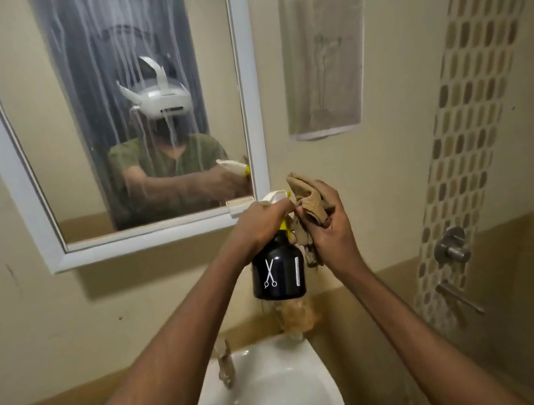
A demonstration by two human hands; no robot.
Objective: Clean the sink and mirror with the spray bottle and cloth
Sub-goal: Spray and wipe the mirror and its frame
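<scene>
Bathroom wall, streaked mirror [128, 119] above a white sink [286, 390].
Left hand [258, 221] grips the bottle [278, 277] by its neck and trigger head, held over the sink; right hand [327, 224] bunches the cloth [308, 196] just beside the nozzle. Rigid bottle probably light, slick if wet, so the neck is the safest hold. Soft cloth grips anywhere.
</scene>
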